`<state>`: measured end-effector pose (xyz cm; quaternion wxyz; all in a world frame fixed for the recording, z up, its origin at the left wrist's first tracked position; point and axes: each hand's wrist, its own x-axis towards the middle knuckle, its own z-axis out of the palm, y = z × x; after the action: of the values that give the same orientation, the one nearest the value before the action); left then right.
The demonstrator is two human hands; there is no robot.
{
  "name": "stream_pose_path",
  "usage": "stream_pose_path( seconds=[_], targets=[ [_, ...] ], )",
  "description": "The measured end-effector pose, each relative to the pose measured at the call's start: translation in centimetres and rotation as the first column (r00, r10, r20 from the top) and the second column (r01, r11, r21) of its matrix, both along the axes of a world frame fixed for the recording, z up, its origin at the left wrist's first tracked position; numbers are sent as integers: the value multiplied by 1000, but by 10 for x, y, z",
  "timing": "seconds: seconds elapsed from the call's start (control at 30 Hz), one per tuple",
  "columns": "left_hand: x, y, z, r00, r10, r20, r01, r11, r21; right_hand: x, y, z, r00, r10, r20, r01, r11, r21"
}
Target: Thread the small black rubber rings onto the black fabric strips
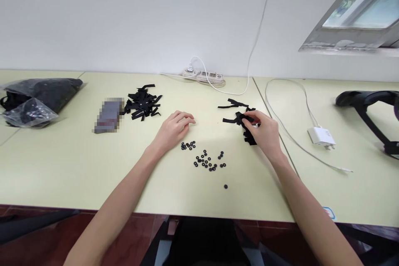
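Observation:
My right hand (264, 132) has thumb and fingertips pinched on a black fabric strip (247, 118) over a small heap of like strips (249, 138) on the right side of the table. Loosely bent and holding nothing, my left hand (175, 128) rests on the tabletop with its fingers a little apart. Small black ring-shaped pieces (188, 145) lie just below it. More of these round pieces (206, 162) are scattered between my forearms, and a single one (225, 186) sits nearer the front edge. Farther left is a larger pile of black strips (143, 103).
A blurred-out flat object (109, 115) and a clear plastic bag (37, 112) with black contents lie to the left. A power strip (204, 76) stands against the wall. At right are a white charger (321, 136), its cable (288, 135) and a black headset (361, 99).

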<state>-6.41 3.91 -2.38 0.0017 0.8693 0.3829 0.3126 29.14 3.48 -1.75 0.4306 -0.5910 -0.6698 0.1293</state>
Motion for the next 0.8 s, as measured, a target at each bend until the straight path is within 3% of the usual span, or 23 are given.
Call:
stream_pose_path(
  seconds=[0.3, 0.53, 0.8],
  targets=[
    [4, -1, 1, 998, -40, 44, 41, 999, -26, 4, 2, 0, 997, -19, 77, 22, 999, -44],
    [8, -4, 3, 989, -50, 137, 61, 995, -78, 10, 8, -3, 999, -30, -34, 30, 1000, -7],
    [13, -8, 4, 982, -31, 185, 54, 991, -124, 9, 8, 4, 987, -5, -158, -9, 996, -90]
  ],
)
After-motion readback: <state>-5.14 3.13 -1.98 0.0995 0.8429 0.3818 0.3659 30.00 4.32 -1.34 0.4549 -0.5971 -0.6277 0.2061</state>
